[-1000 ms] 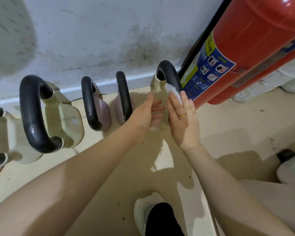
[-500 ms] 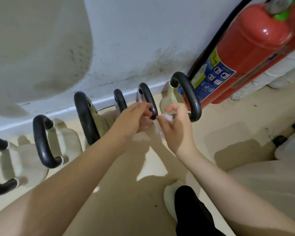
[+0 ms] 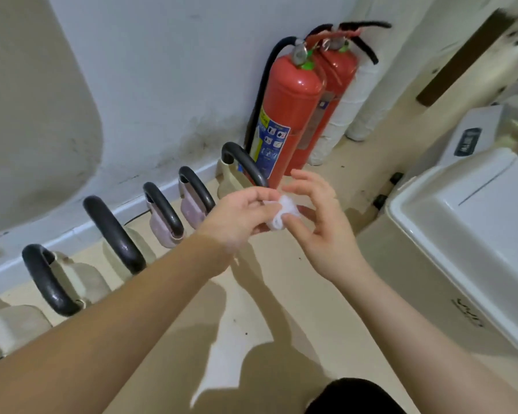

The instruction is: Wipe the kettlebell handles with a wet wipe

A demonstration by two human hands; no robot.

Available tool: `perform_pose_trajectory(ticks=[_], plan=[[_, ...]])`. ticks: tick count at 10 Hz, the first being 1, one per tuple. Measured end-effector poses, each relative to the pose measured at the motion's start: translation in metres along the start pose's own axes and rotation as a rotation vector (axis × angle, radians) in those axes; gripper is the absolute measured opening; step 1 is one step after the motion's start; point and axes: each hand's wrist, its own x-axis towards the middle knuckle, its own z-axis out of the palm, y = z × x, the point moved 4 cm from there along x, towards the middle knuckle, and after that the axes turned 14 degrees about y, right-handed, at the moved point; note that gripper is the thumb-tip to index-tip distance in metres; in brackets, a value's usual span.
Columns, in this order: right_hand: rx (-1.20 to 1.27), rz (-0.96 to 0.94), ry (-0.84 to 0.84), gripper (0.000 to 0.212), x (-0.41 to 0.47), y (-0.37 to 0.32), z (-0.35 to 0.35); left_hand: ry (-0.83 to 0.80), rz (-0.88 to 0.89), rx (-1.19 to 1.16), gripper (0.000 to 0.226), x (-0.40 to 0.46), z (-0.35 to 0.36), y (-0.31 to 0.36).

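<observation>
Where the two hands meet above the floor [image 3: 281, 294], the left hand [image 3: 240, 216] and right hand [image 3: 320, 222] pinch a crumpled wet wipe [image 3: 283, 215] together, hiding the nearest kettlebell [image 3: 237, 171] partly; the white bin [image 3: 467, 234] is cut off.

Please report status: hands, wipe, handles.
Both hands, left and right, pinch wipe. Wipe bunched, off handles. Nothing blocking.

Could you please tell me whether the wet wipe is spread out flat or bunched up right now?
Bunched up. The wet wipe is a small crumpled wad pinched between the left hand and the right hand.
</observation>
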Motion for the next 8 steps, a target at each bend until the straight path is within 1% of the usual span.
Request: perform_pose_trajectory(ticks=[1, 2, 3, 4, 5, 6, 7, 8], plan=[[-0.013, -0.02, 0.215, 0.02, -0.004, 0.007, -0.062, -0.092, 0.111, 0.092, 0.015, -0.005, 0.061, 0.009], [-0.225, -0.13, 0.372, 0.008, -0.004, 0.02, -0.129, -0.032, 0.375, 0.313, 0.016, 0.001, 0.128, 0.019], [-0.385, -0.106, 0.577, 0.007, -0.005, 0.044, -0.195, -0.02, 0.511, 0.399, 0.018, 0.008, 0.184, 0.022], [-0.669, -0.142, 0.592, 0.01, -0.008, 0.07, -0.243, -0.037, 0.762, 0.64, 0.022, 0.014, 0.221, 0.011], [-0.803, 0.048, 0.348, 0.013, -0.004, 0.101, -0.261, -0.059, 1.001, 0.886, 0.028, 0.022, 0.241, -0.004], [-0.74, 0.177, 0.114, 0.03, 0.002, 0.119, -0.259, -0.049, 1.024, 0.99, 0.026, 0.03, 0.242, -0.014], [-0.718, 0.236, -0.035, 0.05, 0.007, 0.12, -0.244, -0.047, 1.024, 1.093, 0.032, 0.029, 0.229, -0.019], [-0.764, 0.118, 0.127, 0.044, 0.014, 0.097, -0.231, 0.023, 0.966, 1.174, 0.038, 0.032, 0.197, -0.022]])
